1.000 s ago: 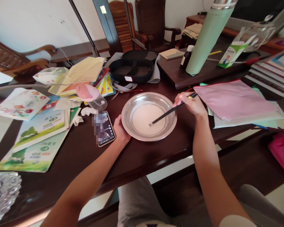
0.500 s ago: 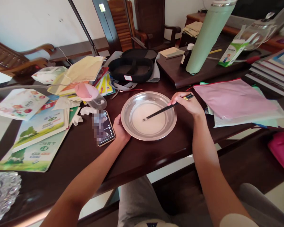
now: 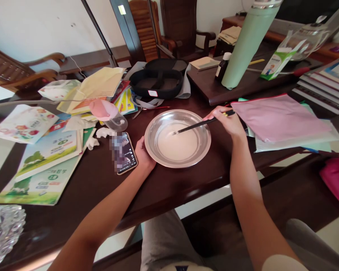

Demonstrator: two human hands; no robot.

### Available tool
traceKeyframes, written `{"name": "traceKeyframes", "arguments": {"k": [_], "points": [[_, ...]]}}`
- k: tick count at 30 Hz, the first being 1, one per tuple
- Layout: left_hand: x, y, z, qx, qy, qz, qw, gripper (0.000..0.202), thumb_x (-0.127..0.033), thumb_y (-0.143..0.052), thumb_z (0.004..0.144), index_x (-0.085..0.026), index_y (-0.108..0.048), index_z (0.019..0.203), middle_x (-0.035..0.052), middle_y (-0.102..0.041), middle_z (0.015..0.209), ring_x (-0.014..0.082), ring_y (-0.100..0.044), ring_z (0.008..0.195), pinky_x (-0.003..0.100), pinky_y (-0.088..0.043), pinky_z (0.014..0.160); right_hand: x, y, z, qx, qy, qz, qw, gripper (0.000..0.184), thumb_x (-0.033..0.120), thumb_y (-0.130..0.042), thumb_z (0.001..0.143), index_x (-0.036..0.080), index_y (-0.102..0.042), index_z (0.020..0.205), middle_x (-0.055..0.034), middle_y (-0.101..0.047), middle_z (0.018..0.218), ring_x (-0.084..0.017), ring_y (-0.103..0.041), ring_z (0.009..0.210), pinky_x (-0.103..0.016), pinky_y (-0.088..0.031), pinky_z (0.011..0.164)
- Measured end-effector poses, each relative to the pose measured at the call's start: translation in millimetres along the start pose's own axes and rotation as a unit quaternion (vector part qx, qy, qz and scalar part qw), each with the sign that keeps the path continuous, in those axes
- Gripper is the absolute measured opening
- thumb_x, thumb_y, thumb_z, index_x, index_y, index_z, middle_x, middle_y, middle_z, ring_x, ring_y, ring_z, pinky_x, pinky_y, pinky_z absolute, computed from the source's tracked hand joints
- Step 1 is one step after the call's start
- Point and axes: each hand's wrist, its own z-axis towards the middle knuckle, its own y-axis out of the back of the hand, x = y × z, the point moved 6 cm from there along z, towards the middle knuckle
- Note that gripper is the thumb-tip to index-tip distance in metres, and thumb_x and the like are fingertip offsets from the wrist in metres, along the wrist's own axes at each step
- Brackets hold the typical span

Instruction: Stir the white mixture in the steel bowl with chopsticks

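A shiny metal bowl (image 3: pixel 205 143) stands on the dark table, holding a milky white liquid (image 3: pixel 178 147). My left hand (image 3: pixel 145 156) grips the bowl's left side, thumb up at the rim and the other fingers mostly hidden beneath it. Black chopsticks (image 3: pixel 194 125) with gold bands are held together in my right hand (image 3: pixel 228 121), above the bowl's right rim. Their tips dip into the liquid left of the bowl's middle. Close to my left wrist lies a phone (image 3: pixel 127 156) with its screen lit.
Beyond the phone are crumpled tissues (image 3: pixel 104 132) and a pink-lidded clear cup (image 3: pixel 109 114). Booklets (image 3: pixel 45 165) cover the left side. A black open case (image 3: pixel 156 84) sits behind the bowl. On the right are a pink pouch (image 3: pixel 274 116) and a tall green flask (image 3: pixel 247 49).
My right hand has shifted slightly to the right with the chopsticks. Their tips have moved a little farther back in the liquid, whose surface now ripples. My left hand stays at the bowl.
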Motion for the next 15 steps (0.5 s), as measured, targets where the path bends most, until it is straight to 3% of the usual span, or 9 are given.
{"name": "traceKeyframes", "arguments": {"k": [3, 8, 10, 15], "points": [[0, -0.8, 0, 0.000, 0.002, -0.002, 1.000, 0.027, -0.043, -0.076, 0.081, -0.023, -0.070, 0.064, 0.0009, -0.077, 0.072, 0.0229, -0.072, 0.073, 0.038, -0.060, 0.087, -4, 17, -2, -0.062, 0.005, 0.011, 0.998, 0.054, 0.074, -0.078, 0.088, 0.027, -0.072, 0.060, -0.0028, -0.077, 0.065, -0.024, -0.078, 0.071, -0.042, -0.062, 0.088], [0, -1.1, -1, -0.002, 0.002, 0.002, 1.000, 0.025, -0.044, -0.076, 0.080, -0.024, -0.071, 0.067, 0.0007, -0.077, 0.073, 0.0245, -0.074, 0.077, 0.039, -0.059, 0.089, -2, -6, -1, 0.049, -0.017, 0.016, 0.999, 0.053, 0.077, -0.080, 0.083, 0.027, -0.076, 0.065, -0.0043, -0.080, 0.070, -0.027, -0.080, 0.077, -0.043, -0.063, 0.085], [1, -0.5, 0, -0.005, -0.001, 0.005, 1.000, 0.025, -0.045, -0.077, 0.080, -0.024, -0.070, 0.068, 0.0008, -0.077, 0.073, 0.0256, -0.075, 0.080, 0.039, -0.059, 0.089, 0, -13, 0, 0.058, -0.014, 0.002, 0.998, 0.052, 0.077, -0.081, 0.081, 0.027, -0.078, 0.068, -0.0043, -0.082, 0.073, -0.028, -0.081, 0.081, -0.043, -0.064, 0.088], [0, -0.6, 0, 0.001, -0.006, 0.011, 1.000, 0.026, -0.045, -0.077, 0.079, -0.024, -0.070, 0.067, 0.0006, -0.077, 0.072, 0.0253, -0.075, 0.080, 0.040, -0.059, 0.090, -3, 12, -1, -0.060, -0.003, 0.010, 0.998, 0.054, 0.076, -0.077, 0.086, 0.028, -0.073, 0.062, -0.0029, -0.078, 0.066, -0.027, -0.078, 0.073, -0.045, -0.063, 0.088]]}}
